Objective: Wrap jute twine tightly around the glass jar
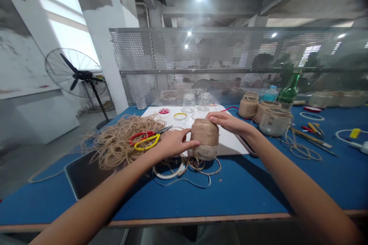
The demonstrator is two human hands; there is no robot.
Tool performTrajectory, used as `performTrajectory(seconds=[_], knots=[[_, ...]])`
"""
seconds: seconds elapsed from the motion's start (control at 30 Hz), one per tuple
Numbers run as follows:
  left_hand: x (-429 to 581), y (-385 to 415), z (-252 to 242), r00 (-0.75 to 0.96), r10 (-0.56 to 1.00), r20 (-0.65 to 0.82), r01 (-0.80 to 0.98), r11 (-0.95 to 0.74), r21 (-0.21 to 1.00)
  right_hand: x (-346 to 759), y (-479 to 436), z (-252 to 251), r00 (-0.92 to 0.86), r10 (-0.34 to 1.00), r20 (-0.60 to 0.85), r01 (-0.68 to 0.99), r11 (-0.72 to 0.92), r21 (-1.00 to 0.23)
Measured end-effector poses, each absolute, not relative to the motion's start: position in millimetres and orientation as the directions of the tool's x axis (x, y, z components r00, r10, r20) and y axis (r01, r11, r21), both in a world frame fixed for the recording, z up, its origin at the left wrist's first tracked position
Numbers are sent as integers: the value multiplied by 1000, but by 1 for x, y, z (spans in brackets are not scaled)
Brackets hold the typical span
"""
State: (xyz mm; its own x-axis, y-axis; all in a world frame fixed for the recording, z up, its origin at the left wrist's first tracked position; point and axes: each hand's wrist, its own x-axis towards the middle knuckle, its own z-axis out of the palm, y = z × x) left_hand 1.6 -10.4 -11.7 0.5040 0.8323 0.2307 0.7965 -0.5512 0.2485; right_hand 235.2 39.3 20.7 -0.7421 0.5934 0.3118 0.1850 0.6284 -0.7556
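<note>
Between my two hands is a glass jar (204, 138), its upper part wrapped in rows of jute twine and its lower part bare glass. My left hand (176, 141) grips the jar's left side, thumb across the front. Fingers of my right hand (222, 120) press on the wrapped top right edge. Loose twine (220, 166) curls under and around the jar's base. Left of my left hand, scissors (146, 139) with red and yellow handles rest on a big tangled heap of jute twine (115, 141).
White paper (230, 138) lies behind the jar on the blue table (230, 191). Upturned clear jars (189, 102) stand near the perforated metal screen (172, 61). Right are twine-wrapped jars (248, 105), a green bottle (289, 90) and tools (314, 130). A fan (79, 74) stands left.
</note>
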Motion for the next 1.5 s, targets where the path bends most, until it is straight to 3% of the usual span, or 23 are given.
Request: performTrajectory(seconds=[0.4, 0.6, 0.73, 1.03, 1.5], knots=[[10, -15, -12, 515, 827, 225, 733, -561, 385, 244, 45, 26, -736, 630, 248, 253, 596, -762], [16, -20, -11, 470, 849, 241, 790, -527, 315, 226, 29, 32, -548, 780, 302, 584, 615, -530], [17, -23, -8, 464, 852, 244, 820, -517, 244, 214, 14, 38, -569, 757, 321, 636, 652, -412], [17, -26, -4, 477, 846, 239, 826, -524, 206, 219, 14, 37, -527, 823, 210, 575, 528, -625], [-6, -12, 1, 565, 780, 269, 750, -621, 227, 227, 22, 34, -672, 714, 199, 392, 570, -722]])
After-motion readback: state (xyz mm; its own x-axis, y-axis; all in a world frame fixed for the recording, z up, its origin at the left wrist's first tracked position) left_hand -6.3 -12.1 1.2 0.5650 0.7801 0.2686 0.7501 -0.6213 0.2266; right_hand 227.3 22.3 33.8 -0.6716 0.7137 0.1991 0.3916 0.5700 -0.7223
